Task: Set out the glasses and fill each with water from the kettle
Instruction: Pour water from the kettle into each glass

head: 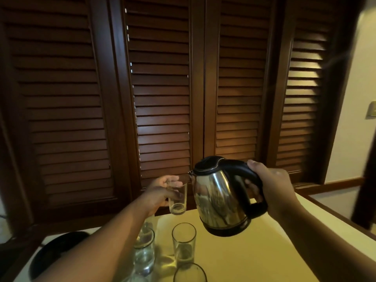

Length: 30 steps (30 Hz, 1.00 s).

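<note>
Right hand is wrapped round the kettle handle, held above the counter. Left hand grips an empty glass just left of the kettle's spout.

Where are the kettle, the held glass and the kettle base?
kettle [217, 198], head view, steel body.
held glass [177, 200], head view, side wall, in left hand [160, 192].
kettle base [55, 251], head view, black top.

glasses crowd left — table right open
</note>
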Each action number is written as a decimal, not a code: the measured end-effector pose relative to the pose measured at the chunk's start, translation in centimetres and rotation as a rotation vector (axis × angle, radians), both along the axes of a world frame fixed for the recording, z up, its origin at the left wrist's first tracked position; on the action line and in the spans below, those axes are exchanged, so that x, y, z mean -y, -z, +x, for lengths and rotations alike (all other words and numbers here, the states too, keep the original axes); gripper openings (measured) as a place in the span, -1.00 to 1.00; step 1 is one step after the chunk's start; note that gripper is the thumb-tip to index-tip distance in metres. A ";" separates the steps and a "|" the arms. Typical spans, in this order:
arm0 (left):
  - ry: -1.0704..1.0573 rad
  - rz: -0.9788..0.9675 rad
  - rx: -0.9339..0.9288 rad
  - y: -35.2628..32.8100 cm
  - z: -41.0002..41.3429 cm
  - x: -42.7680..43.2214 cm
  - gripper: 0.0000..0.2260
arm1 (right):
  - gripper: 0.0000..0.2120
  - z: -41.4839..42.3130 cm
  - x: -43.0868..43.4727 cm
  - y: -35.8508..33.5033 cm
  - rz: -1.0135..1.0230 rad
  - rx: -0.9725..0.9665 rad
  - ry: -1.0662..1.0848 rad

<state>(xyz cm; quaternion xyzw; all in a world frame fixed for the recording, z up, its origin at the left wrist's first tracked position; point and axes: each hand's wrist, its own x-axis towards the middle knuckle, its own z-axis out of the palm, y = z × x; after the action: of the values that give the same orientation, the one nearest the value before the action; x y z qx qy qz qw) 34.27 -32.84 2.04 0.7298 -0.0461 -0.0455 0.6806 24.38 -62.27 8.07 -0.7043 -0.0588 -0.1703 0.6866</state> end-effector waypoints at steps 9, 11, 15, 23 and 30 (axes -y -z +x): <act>0.007 0.051 0.000 0.3 0.0 -0.3 -0.38 | -0.55 1.1 -1.5 -3.0 -0.161 -0.044 -0.036; 0.020 0.064 0.011 0.4 -0.1 -0.4 -0.40 | -0.50 1.2 -1.7 -3.4 -0.171 -0.035 -0.051; 0.035 0.072 0.023 0.6 -0.3 -0.7 -0.46 | -0.49 1.4 -2.1 -3.8 -0.198 -0.051 -0.049; 0.050 0.054 0.002 1.0 -0.1 -1.8 -0.44 | -0.54 1.0 -2.9 -5.1 -0.267 -0.098 -0.063; 0.047 0.030 -0.005 1.0 -0.2 -1.9 -0.43 | -0.56 0.9 -3.6 -6.6 -0.308 -0.140 -0.094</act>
<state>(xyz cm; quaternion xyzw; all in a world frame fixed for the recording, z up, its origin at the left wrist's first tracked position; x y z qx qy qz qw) 34.07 -30.97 1.07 0.7384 -0.0609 -0.0641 0.6685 25.32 -58.64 14.66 -0.8078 -0.0690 -0.0777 0.5802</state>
